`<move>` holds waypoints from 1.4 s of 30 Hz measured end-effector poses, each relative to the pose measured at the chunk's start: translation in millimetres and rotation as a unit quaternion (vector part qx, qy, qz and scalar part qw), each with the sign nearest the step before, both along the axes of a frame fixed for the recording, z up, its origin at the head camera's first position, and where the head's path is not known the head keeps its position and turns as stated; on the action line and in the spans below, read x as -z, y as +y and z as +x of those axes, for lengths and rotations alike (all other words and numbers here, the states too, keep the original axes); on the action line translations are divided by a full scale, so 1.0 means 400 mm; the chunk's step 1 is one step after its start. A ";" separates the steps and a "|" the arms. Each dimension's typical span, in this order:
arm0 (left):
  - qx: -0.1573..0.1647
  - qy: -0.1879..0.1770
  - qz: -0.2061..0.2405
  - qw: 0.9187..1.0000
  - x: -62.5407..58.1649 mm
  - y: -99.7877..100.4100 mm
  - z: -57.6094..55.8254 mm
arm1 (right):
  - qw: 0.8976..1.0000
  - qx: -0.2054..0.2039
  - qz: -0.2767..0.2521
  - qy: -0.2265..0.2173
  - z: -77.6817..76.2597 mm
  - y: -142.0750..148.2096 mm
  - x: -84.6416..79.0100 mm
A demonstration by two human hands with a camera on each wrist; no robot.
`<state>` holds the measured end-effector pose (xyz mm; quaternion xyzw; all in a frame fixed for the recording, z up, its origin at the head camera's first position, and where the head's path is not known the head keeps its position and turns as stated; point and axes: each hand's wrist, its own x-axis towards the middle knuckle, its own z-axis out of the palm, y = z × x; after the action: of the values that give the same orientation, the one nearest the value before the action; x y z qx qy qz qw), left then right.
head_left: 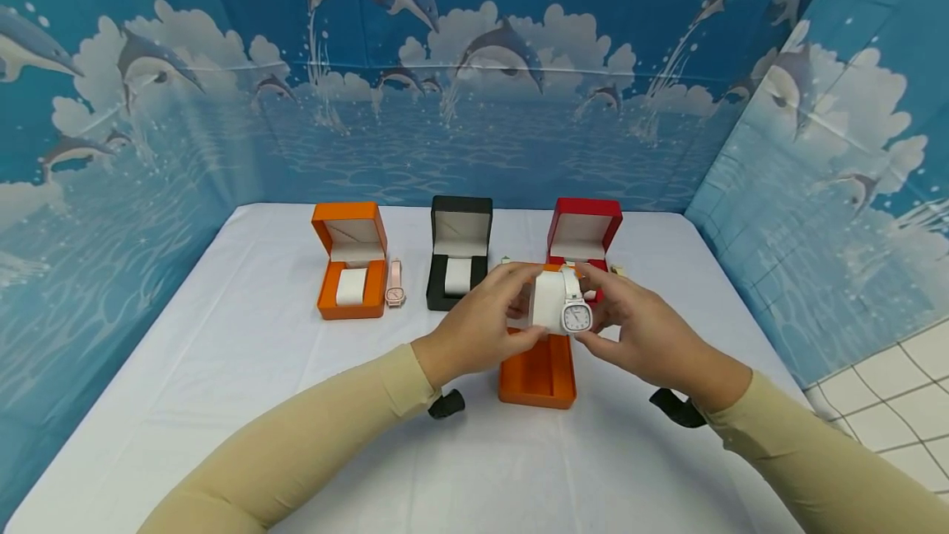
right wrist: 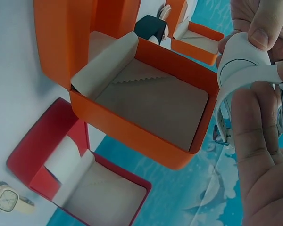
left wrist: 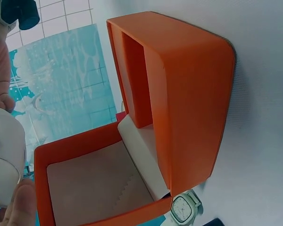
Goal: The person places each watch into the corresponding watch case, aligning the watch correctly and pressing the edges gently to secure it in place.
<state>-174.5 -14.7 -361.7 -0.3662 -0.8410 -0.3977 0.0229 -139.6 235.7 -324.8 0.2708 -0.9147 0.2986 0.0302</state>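
Above an open orange watch box (head_left: 535,373), my left hand (head_left: 485,320) grips a white watch cushion (head_left: 547,303) with the thumb along its front. My right hand (head_left: 647,328) holds a white watch (head_left: 576,316), its square-cornered dial facing me, at the right end of the cushion. In the right wrist view the watch's strap (right wrist: 250,77) curves over the cushion's end, and its metal buckle (right wrist: 221,136) hangs free beside my fingers. The orange box has a bare compartment (left wrist: 137,80) and a raised, pale-lined lid (left wrist: 92,183).
At the back stand another orange box (head_left: 352,307), a black box (head_left: 436,291) and a red box (right wrist: 42,132), lids up, each with a white cushion. A pink watch (head_left: 395,293) lies by the orange one, a pale green watch (left wrist: 183,209) near the black, a cream watch (right wrist: 8,200) near the red.
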 end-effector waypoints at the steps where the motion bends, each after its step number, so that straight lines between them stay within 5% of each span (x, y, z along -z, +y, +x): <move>1: 0.000 -0.001 0.001 1.000 0.000 0.000 -0.001 | 1.000 -0.005 -0.002 -0.002 -0.002 0.001 0.001; 26: -0.001 -0.008 0.042 0.999 0.003 -0.015 -0.010 | 0.998 -0.009 -0.027 -0.053 -0.007 -0.013 0.008; 42: 0.010 -0.041 0.072 0.997 0.002 -0.019 -0.015 | 0.999 0.026 -0.011 -0.041 -0.002 -0.028 0.009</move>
<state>-180.5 -22.3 -362.7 -0.3551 -0.8066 -0.4723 0.0114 -140.6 224.3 -328.6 0.2338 -0.9188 0.3181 0.0036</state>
